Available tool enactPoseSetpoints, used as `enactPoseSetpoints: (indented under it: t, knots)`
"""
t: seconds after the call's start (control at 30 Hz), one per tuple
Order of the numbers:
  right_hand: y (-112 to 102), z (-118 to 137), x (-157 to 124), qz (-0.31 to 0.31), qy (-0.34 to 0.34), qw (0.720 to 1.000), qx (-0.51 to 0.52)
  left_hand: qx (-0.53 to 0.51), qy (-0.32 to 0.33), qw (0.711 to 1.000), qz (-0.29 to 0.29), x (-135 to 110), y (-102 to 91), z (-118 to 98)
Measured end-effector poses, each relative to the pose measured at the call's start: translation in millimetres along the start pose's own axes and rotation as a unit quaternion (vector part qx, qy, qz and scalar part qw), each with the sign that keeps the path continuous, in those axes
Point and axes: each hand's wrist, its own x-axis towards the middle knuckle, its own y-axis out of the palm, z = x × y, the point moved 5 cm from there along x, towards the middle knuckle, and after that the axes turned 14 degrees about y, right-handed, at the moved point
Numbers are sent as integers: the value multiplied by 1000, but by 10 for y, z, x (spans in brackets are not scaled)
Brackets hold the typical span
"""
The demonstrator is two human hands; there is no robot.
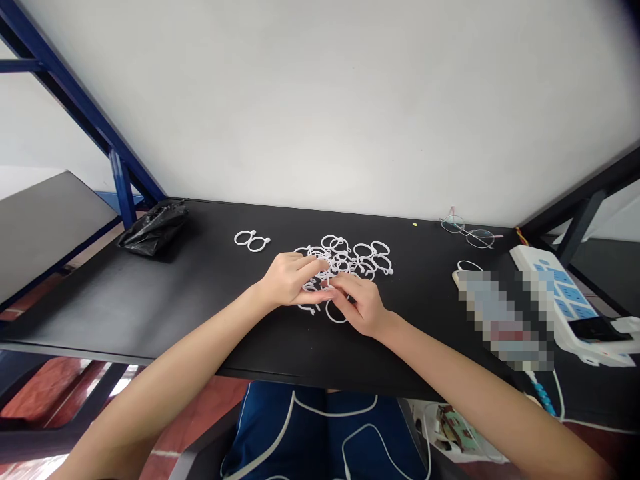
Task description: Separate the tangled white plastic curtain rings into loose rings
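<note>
A heap of several white plastic rings lies in the middle of the black table. My left hand rests at the heap's near left edge, fingers curled and pinching a ring. My right hand meets it from the right, fingertips closed on the same white ring, whose loop shows below the fingers. Two joined rings lie apart at the left of the heap.
A crumpled black plastic bag sits at the table's far left. Eyeglasses lie at the far right by the wall. A white power strip and a blurred-out object occupy the right side. Blue metal frame stands at the left.
</note>
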Motion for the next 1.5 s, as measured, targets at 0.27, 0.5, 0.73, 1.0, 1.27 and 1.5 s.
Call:
enactPoseSetpoints:
  t: [0.27,0.5,0.73,1.0,1.27,1.5]
  knots:
    - [-48,19,-26,-40,-1,999,4,-12,-16,999,-31,-31,32,0]
    - [-73,63,-33,-55,-7,998,-9,2,-7,996,-84,-12,-33,-11]
    - [-52,40,-26,-51,-8,999,-17,5,-5,997,-72,-25,-44,11]
    - [-54,42,-24,-49,0,998,-40,15,-16,999,-38,-31,-41,31]
    - [-60,48,-12,-46,1,998,-42,-8,-58,998,1,-70,31,56]
    - [-61,63,-3,-27,15,999,-17,-38,-65,997,-9,-52,22,33]
